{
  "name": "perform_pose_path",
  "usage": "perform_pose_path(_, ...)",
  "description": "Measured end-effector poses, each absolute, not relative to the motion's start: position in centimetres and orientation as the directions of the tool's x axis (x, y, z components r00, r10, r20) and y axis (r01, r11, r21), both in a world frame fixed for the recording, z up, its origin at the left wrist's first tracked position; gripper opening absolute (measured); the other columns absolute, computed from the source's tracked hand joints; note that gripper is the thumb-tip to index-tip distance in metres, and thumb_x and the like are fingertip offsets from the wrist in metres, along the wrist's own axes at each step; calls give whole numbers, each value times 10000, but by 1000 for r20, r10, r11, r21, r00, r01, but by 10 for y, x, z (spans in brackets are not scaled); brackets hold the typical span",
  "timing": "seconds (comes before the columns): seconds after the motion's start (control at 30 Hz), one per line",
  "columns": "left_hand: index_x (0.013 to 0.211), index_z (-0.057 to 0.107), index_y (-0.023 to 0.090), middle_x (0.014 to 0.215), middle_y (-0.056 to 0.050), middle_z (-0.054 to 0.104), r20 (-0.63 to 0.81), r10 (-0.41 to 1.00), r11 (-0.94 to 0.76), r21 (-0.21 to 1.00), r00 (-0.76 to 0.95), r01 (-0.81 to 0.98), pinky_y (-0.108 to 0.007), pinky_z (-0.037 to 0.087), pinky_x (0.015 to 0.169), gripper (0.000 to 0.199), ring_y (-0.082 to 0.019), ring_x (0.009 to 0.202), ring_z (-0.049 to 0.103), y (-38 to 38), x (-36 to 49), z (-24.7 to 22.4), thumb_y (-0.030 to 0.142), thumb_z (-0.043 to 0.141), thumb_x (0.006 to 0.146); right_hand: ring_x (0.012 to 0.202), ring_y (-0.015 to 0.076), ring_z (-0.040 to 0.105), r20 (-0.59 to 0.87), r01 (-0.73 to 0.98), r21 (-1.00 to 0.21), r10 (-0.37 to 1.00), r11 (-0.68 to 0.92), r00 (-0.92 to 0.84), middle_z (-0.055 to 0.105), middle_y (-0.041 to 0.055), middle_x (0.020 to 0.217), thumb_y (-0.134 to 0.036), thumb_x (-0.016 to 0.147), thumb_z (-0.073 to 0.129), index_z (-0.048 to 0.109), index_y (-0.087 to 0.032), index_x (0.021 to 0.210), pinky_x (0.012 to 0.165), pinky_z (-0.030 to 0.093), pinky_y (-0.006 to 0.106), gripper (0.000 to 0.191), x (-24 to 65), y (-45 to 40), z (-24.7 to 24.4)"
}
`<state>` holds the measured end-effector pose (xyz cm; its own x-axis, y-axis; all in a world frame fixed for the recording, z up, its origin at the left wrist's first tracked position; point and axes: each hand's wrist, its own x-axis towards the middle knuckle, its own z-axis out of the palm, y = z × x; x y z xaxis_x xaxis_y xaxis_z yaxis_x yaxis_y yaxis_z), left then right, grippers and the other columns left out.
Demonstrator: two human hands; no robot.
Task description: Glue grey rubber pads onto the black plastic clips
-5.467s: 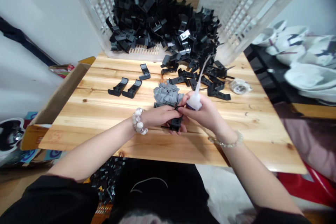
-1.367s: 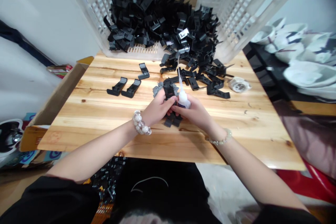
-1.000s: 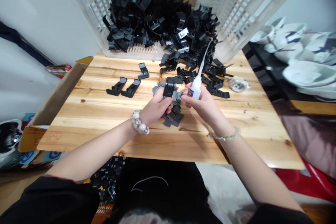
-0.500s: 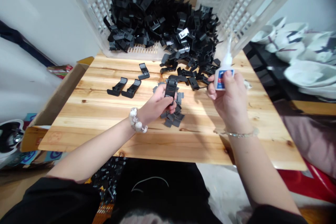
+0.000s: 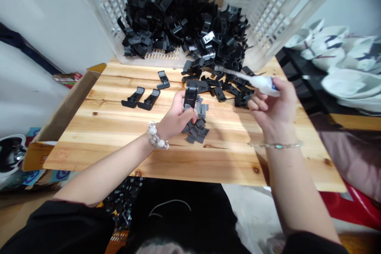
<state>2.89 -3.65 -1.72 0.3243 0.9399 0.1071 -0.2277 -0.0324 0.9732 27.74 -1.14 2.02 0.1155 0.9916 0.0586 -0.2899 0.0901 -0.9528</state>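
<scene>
Closed around a black plastic clip (image 5: 190,94), my left hand (image 5: 177,116) holds it upright over the middle of the table. Beneath and beside that hand lies a small pile of flat grey pads (image 5: 197,131). My right hand (image 5: 275,107) grips a white glue bottle (image 5: 264,85) with a long thin nozzle, tilted so the nozzle points left toward loose black clips (image 5: 219,93). Three more black clips, one of them a small clip (image 5: 162,80) and another a longer clip (image 5: 133,97), lie to the left of my left hand.
A white perforated crate (image 5: 111,20) tipped toward me holds a heap of black clips (image 5: 178,16) that spills onto the wooden table (image 5: 98,139). White bowl-shaped items (image 5: 347,75) are stacked on a shelf at right. An open cardboard box (image 5: 59,115) stands at left.
My right hand has moved right and turned the glue bottle from upright to nearly level, nozzle to the left. My left hand has shifted slightly left and turned the clip a little.
</scene>
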Motion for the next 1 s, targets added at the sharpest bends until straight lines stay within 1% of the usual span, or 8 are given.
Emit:
perform_pose_path(0.1, 1010, 363, 232, 824, 41, 532, 98, 957, -42, 978, 272, -204, -262, 446, 603, 335, -80, 613, 528, -37, 30, -16, 103, 546, 760, 372, 92, 114, 42, -303, -949, 989, 83, 140, 251, -78, 434, -320, 698, 618, 412, -257, 620, 415, 47, 303, 229, 277, -14, 21)
perform_pose_path(0.2, 1032, 372, 237, 821, 40, 535, 99, 963, -49, 979, 251, -200, -263, 449, 603, 349, -87, 625, 541, -38, 30, -15, 108, 556, 765, 373, 90, 144, 63, -308, -944, 982, 115, 176, 260, -76, 414, -253, 677, 615, 462, -254, 630, 423, 54, 292, 160, 273, -16, 20)
perform_pose_path(0.3, 1043, 368, 234, 829, 38, 534, 110, 962, -62, 980, 251, -191, -257, 450, 603, 343, -83, 628, 544, -38, 30, -15, 106, 544, 779, 379, 86, 182, 100, -286, -947, 981, 145, 167, 288, -71, 421, -223, 686, 619, 501, -248, 641, 425, 76, 278, 129, 266, -17, 18)
perform_pose_path(0.5, 1042, 355, 225, 864, 28, 528, 166, 948, -129, 981, 272, -148, -271, 463, 627, 312, -82, 632, 554, -38, 29, -17, 114, 529, 808, 374, 92, 194, 141, -213, -962, 980, 169, 143, 305, -74, 404, -229, 694, 632, 516, -255, 663, 397, 119, 255, 123, 256, -18, 12)
perform_pose_path(0.73, 1043, 367, 226, 895, 20, 526, 153, 953, -115, 981, 263, -153, -263, 460, 632, 328, -78, 648, 548, -38, 30, -16, 115, 546, 791, 361, 79, 199, 154, -219, -959, 980, 178, 123, 322, -81, 423, -272, 725, 675, 483, -249, 672, 381, 132, 244, 201, 251, -18, 8)
perform_pose_path(0.87, 1065, 365, 227, 895, 19, 521, 151, 951, -112, 982, 270, -153, -264, 460, 639, 335, -79, 653, 545, -39, 30, -17, 117, 537, 799, 367, 74, 205, 132, -237, -957, 980, 164, 146, 331, -81, 418, -228, 711, 660, 500, -240, 672, 382, 148, 233, 165, 250, -19, 7)
perform_pose_path(1.0, 1043, 358, 226, 895, 17, 514, 167, 949, -131, 980, 267, -149, -274, 460, 641, 317, -83, 654, 545, -37, 30, -17, 111, 527, 800, 375, 71, 212, 119, -228, -962, 981, 153, 156, 332, -85, 427, -254, 702, 678, 497, -239, 682, 380, 168, 224, 183, 249, -19, 7)
